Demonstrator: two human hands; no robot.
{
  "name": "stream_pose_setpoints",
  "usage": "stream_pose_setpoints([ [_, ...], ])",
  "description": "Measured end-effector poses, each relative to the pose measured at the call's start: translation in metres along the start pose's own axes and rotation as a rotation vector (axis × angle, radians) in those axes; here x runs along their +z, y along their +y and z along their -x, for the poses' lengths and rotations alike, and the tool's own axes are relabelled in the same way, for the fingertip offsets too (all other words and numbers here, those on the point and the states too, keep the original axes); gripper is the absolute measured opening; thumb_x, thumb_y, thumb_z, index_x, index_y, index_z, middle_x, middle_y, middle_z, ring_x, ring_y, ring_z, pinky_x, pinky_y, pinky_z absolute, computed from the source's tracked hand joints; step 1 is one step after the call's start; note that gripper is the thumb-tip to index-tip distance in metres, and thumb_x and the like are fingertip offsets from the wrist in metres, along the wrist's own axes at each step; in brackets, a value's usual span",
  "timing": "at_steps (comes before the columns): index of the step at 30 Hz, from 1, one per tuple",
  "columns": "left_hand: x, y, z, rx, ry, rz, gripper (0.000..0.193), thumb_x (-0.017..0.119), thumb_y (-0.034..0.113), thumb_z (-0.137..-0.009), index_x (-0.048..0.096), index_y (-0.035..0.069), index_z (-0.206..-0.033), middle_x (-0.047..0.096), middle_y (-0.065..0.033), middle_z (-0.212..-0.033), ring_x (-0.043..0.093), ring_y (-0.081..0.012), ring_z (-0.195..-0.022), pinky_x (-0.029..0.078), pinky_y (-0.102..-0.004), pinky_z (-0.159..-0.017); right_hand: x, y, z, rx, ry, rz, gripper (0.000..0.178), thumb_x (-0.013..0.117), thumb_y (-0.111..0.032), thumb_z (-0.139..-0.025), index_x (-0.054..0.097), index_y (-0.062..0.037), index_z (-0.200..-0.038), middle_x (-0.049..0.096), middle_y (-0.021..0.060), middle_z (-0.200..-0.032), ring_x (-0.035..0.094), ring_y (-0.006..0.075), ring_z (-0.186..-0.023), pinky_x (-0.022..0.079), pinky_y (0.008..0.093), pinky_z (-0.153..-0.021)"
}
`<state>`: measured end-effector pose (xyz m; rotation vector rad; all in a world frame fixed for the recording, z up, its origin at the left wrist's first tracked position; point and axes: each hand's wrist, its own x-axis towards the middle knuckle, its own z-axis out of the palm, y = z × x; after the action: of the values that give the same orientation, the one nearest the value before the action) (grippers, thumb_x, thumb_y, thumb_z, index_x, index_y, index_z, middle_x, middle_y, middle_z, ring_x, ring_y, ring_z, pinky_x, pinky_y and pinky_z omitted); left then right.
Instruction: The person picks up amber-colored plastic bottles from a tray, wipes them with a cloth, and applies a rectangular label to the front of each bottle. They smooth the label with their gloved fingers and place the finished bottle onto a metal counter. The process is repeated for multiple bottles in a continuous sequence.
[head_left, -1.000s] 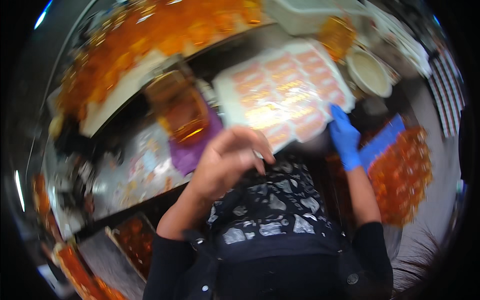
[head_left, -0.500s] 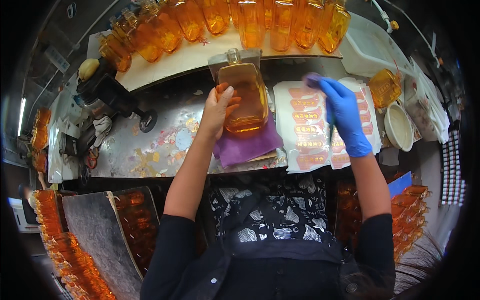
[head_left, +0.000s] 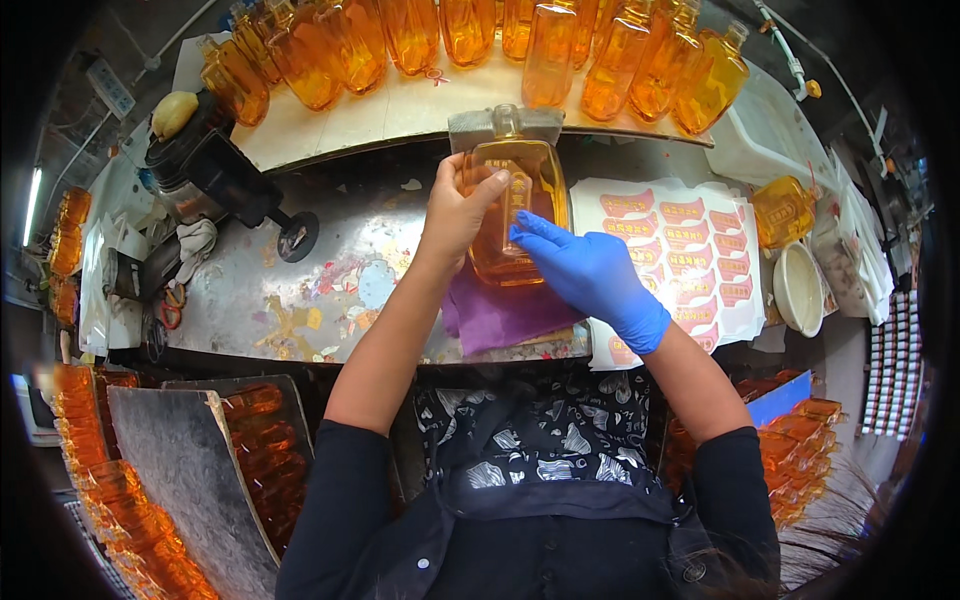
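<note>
An amber glass bottle (head_left: 545, 195) leans tilted on a grey pad, its neck away from me, with a purple cloth (head_left: 500, 312) beneath its near end. My bare left hand (head_left: 460, 210) is closed round the bottle's left side, its thumb on the front face. A translucent label (head_left: 517, 190) with gold lettering lies against that face. My right hand (head_left: 600, 280), in a blue glove, has its fingertips pinched together at the label's lower right edge. Just right of the bottle is a sheet of red and gold labels (head_left: 690, 265).
Amber bottles (head_left: 412, 38) line a pale board across the back. At left stand a black device with a round foot (head_left: 298, 241) and red-handled scissors (head_left: 173, 306). A white bowl (head_left: 798, 290) and another amber bottle (head_left: 783, 212) sit at right. More bottles fill both lower sides.
My gloved right hand has moved left from above the label sheet to the bottle's front, where a label now shows. My left hand still holds the bottle. The view has shifted slightly.
</note>
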<state>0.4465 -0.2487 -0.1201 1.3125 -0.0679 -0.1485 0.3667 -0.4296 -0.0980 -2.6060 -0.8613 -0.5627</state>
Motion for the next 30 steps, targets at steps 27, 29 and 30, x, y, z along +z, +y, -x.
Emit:
stream_pose_setpoints([
  [27,0.002,-0.007,-0.002,0.007,0.01,0.044,0.045,0.067,0.016,-0.088,0.043,0.0,-0.122,0.057,-0.0092,-0.114,0.057,-0.0144,-0.104,0.048,-0.0294,-0.091,0.039,0.007,0.002,0.957,0.002,-0.882,0.058,0.071,-0.044,-0.082,0.053,0.0023,-0.111,0.057,0.0134,-0.101,0.055,0.0195,-0.092,0.045,0.0327,-0.083],
  [29,0.003,-0.005,-0.001,0.003,0.015,0.06,0.05,0.068,0.016,-0.086,0.042,-0.002,-0.125,0.057,-0.0109,-0.114,0.056,-0.0159,-0.105,0.046,-0.0294,-0.092,0.043,0.01,0.005,0.963,-0.002,-0.883,0.057,0.071,-0.044,-0.082,0.053,0.002,-0.111,0.057,0.013,-0.101,0.055,0.0191,-0.091,0.045,0.0325,-0.083],
  [30,0.003,-0.005,-0.002,0.003,0.014,0.06,0.051,0.068,0.016,-0.086,0.042,-0.002,-0.125,0.057,-0.0109,-0.114,0.056,-0.0158,-0.105,0.046,-0.0294,-0.092,0.041,0.008,0.004,0.96,0.011,-0.894,0.057,0.071,-0.044,-0.082,0.053,0.002,-0.111,0.057,0.0128,-0.101,0.055,0.019,-0.091,0.045,0.0324,-0.082],
])
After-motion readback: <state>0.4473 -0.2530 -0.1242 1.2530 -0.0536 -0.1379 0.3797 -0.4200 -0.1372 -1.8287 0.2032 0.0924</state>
